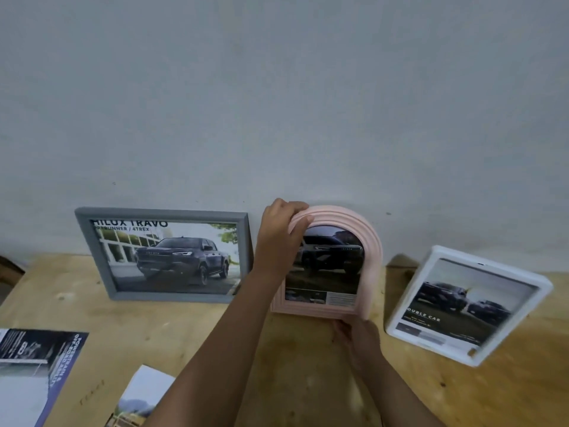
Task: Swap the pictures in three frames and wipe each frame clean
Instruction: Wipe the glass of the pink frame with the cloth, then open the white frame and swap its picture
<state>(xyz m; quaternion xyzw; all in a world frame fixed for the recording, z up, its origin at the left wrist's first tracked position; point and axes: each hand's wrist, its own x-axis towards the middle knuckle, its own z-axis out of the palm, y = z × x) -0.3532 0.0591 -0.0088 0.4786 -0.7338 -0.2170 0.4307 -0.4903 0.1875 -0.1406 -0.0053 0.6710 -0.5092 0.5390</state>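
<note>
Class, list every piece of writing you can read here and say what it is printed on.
"HILUX TRAVO": picture in the grey frame.
"4TREX": same picture, beneath.
"OUBLE CAB": picture in the white frame.
"POWERTRAIN &": brochure, rest blurred.
Small print in the pink frame: too small to read.

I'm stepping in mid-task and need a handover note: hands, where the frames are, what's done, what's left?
Left hand grips the pink frame at its arched top; right hand holds its bottom edge.
Grey frame leans on the wall at left, white frame tilted at right; loose prints lie front left.
Each frame shows a car picture; which are swapped cannot be told. No cloth in view, so wiping likely remains.
</note>
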